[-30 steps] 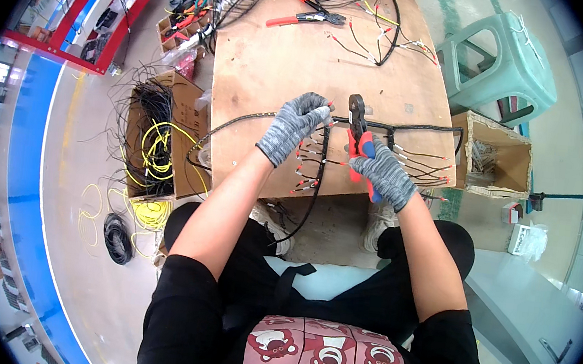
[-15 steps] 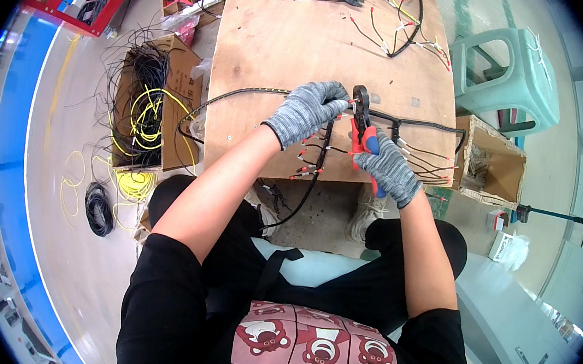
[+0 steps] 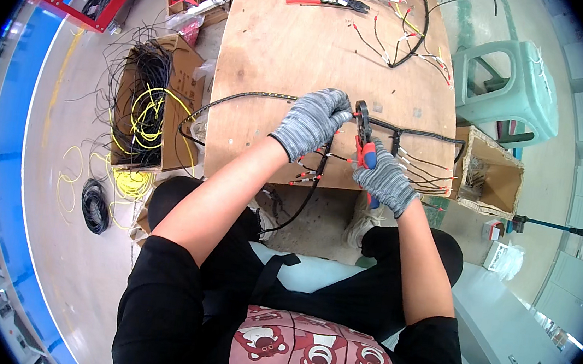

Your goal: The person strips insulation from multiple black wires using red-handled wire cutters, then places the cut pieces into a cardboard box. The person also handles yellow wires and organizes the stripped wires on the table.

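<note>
Table first: it fills the upper middle of the frame. Black harness runs left to right along its near part, passing behind the hands; spare pliers lie up top, well apart.

I have two gloved hands mid-frame. Left hand comes in from the lower left, right hand from the lower right. Right is wrapped round the handles of the crimper, fingers closed. Its long axis goes roughly up-down in the picture, head at the top and leaning slightly left, so it crosses the harness line. How far its jaws are open, I can't tell.

Left has thumb and finger pinched together at a wire end, just a bit of red showing. Key relation: that end sits right of the left fingertips, just beside the crimper head's left edge. Left fingers are nearest it; right hand is lower, back along the handles. Whether the end is inside the jaws or only alongside, too small to say; wire's own axis is hidden by the glove.
</note>
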### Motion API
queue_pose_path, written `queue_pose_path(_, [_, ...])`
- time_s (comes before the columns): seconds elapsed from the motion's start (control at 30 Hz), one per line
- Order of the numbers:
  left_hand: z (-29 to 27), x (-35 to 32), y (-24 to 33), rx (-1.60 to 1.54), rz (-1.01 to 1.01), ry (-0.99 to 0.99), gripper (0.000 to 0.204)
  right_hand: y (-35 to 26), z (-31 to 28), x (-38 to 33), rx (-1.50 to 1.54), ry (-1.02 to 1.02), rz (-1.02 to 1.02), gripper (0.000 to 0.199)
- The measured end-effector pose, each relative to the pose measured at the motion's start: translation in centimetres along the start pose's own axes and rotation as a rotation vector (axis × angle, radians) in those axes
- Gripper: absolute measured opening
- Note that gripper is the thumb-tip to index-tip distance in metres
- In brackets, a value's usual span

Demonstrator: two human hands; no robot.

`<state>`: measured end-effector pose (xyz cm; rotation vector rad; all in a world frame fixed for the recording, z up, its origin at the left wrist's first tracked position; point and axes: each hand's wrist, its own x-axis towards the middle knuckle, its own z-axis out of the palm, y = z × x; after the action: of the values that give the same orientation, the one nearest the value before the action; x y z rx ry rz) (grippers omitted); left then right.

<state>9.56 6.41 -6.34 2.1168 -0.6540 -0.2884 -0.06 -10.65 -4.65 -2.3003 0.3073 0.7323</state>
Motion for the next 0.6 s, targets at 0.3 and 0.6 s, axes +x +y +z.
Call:
queue_pose_path(0.3, [0.8,-0.4,0.4,0.441,0.194,0.019,0.016,1.5,1.7,0.9,0.13,-0.049,-0.068,0.053])
queue_pose_path(0.6, [1.1,-0.7,0.7,0.404,0.184,0.079,0.016,2.5,2.4,1.3,0.105,0.058,-0.143,0.051])
